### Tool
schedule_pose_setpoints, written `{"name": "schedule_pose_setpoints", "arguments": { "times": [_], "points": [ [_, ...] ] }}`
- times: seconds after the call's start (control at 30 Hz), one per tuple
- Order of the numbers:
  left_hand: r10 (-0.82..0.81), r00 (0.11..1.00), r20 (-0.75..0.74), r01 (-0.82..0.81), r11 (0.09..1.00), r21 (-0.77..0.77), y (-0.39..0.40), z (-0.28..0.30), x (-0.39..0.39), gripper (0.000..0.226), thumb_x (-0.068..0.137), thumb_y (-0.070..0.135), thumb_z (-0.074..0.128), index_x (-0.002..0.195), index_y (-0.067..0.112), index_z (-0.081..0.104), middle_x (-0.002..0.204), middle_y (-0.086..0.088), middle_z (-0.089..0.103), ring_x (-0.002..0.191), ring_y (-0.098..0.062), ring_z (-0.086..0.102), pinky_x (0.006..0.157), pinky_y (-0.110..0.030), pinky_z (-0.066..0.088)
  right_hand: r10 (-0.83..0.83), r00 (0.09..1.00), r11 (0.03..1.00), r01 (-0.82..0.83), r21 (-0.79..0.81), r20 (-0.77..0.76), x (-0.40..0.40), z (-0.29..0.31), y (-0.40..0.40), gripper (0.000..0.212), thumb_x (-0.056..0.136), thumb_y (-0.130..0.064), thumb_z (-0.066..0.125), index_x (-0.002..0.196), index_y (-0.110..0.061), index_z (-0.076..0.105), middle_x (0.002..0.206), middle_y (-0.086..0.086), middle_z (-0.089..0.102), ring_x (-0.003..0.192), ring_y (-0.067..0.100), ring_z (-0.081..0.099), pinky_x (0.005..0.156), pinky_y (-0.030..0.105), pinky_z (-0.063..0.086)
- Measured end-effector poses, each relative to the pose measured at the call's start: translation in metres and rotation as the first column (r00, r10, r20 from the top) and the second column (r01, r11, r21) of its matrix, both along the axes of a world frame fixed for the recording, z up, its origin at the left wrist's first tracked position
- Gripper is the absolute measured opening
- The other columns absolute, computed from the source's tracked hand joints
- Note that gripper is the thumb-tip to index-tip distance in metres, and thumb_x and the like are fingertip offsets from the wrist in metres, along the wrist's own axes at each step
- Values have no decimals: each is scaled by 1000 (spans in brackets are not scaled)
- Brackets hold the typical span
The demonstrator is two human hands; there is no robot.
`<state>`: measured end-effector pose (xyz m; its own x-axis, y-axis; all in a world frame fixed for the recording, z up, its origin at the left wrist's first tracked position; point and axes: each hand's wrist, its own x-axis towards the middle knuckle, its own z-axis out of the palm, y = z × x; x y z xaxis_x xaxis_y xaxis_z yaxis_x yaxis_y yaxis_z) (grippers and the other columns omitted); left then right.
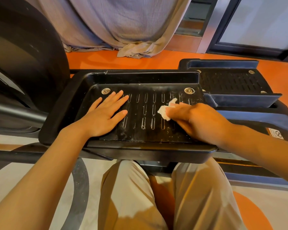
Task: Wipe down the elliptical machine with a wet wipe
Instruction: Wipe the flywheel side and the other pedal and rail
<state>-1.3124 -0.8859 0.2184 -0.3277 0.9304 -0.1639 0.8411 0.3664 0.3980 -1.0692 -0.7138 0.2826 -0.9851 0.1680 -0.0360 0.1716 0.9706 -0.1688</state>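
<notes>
- Two hands on black ribbed plastic pedal (140, 77), centre frame;
- left hand (105, 113) flat, fingers straight;
- right hand (196, 120) pinching crumpled white wipe (165, 111)

- We count two hands: the left hand (105, 113) on the left of the near pedal, the right hand (196, 120) on its right.
- We count one wet wipe (165, 112), a crumpled white wad at the right hand's fingertips.
- We count two foot pedals: the near pedal (140, 77) and the far pedal (223, 63) to the right.
- We see two round bolts on the near pedal: the left bolt (106, 91) and the right bolt (189, 90).
- On the far pedal we make out three bolts; any others are hidden.
- We count one flywheel housing (28, 52), far left.
- We count one curtain (123, 22), far centre.
</notes>
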Motion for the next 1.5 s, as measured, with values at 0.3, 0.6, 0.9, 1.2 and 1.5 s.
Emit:
{"name": "schedule_pose_setpoints", "arguments": {
  "times": [0.3, 0.6, 0.9, 1.2, 1.5],
  "points": [
    [78, 997, -7, -77, 993, 86, 15, 23, 24, 65, 101, 49, 37, 156, 24, 14, 164, 5, 2, 150, -9, -5, 123, -39, 4, 116, 993, 993, -116, -21, 5, -1, 13, 15, 29, 94, -20, 52, 117, -18, 70, 124, 5, 66, 120, 24, 57, 103, 30, 39],
    [-45, 998, -42, 44, 999, -28, 47, 12, 42, 60, 104, 49, 24, 155, 32, -1, 163, 10, -12, 148, -5, -14, 120, -36, -11, 5, 999, 983, -15, -185, -50, -18, -18, 25, 54, 94, -41, 43, 138, -11, 44, 147, 12, 41, 141, 23, 19, 114, 39, 12],
    [-27, 995, -96, 23, 999, -44, 47, 13, 47, 60, 104, 47, 22, 155, 30, -3, 163, 9, -12, 148, -7, -14, 120, -36, -10, 189, 980, 951, -199, -236, -64, 1, -14, 24, 45, 94, -53, 38, 130, -30, 55, 138, -7, 52, 138, 8, 36, 119, 36, 21],
    [8, 996, -89, -11, 999, -31, 47, 13, 53, 59, 105, 45, 22, 155, 29, -3, 163, 10, -12, 148, -6, -15, 118, -34, -11, 283, 947, 957, -289, -23, -153, -16, -14, 39, 31, 99, -28, 47, 122, -18, 66, 136, -2, 56, 131, 6, 38, 111, 11, 13],
    [9, 997, -76, -8, 1000, 6, 45, 14, 52, 59, 105, 44, 24, 156, 29, 0, 163, 9, -9, 148, -6, -12, 118, -32, -11, 235, 960, 954, -199, 224, -149, -27, 0, 43, 22, 93, -19, 56, 108, -10, 69, 110, 11, 59, 99, 30, 58, 73, 37, 46]
  ]
}}
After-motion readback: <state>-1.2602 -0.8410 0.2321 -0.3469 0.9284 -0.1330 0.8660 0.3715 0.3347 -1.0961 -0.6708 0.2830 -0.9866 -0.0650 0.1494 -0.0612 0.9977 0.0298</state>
